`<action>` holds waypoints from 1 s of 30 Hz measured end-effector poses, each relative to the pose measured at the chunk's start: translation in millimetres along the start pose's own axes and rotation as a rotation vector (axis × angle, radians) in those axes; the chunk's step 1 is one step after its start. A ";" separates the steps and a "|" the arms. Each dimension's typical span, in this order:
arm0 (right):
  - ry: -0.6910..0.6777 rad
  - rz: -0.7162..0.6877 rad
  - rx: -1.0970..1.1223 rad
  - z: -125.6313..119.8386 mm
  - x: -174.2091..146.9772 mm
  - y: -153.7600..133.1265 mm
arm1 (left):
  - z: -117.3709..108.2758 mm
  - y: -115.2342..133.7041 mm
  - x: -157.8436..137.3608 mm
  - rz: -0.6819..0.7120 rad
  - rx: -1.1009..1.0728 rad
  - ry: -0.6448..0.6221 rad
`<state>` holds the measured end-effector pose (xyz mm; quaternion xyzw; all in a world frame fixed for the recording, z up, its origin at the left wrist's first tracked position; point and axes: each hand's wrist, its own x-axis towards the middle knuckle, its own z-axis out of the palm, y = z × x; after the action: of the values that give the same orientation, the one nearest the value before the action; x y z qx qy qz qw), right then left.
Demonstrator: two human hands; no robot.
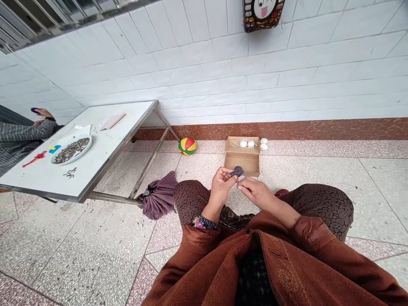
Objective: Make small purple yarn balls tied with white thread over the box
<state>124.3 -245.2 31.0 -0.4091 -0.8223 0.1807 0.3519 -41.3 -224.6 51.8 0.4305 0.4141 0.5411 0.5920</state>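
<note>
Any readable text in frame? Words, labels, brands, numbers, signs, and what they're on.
None that I can read.
Black bag on the wall: a printed face; its patterned border is too small to make out any lettering.
Cardboard box: no legible print on the sides that show.
Ball: coloured panels, no legible text.
Dark yarn piece in the left hand: no label visible.

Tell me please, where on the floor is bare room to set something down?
Between ball and box, the floor looks bare; also right of the box, beyond the white yarn. Crowded: by the table, where purple cloth lies.
</note>
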 end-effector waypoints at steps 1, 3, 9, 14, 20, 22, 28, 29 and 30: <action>-0.004 -0.037 -0.006 -2.2 0.7 -4.0 | -0.8 -1.2 0.7 0.022 0.041 0.020; 0.033 -0.071 -0.013 -11.5 7.5 -7.3 | -1.8 -2.2 0.8 0.049 0.107 0.012; 0.188 0.099 0.068 -22.0 27.0 16.9 | 2.4 2.0 -7.0 0.002 -0.023 -0.168; 0.139 0.135 0.087 4.1 8.9 21.7 | 5.0 -3.5 -6.8 -0.061 -0.220 -0.086; 0.003 0.036 -0.022 -0.9 1.4 4.1 | 1.8 -12.5 -3.7 -0.036 -0.047 0.030; -0.009 0.007 -0.031 -9.9 6.3 3.4 | 1.7 -12.9 -5.1 -0.022 0.027 -0.002; 0.114 0.070 0.052 -21.6 16.8 16.4 | 6.2 -16.6 -12.6 -0.120 -0.060 -0.130; 0.140 0.086 0.090 -20.9 16.3 17.6 | 7.1 -17.5 -13.6 -0.145 -0.097 -0.135; 0.164 0.106 0.129 -19.8 15.3 18.1 | 7.9 -18.2 -14.4 -0.160 -0.123 -0.135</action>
<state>142.2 -221.9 40.6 -0.4417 -0.7548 0.2175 0.4335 -29.7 -240.3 36.9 0.3943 0.3724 0.4862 0.6852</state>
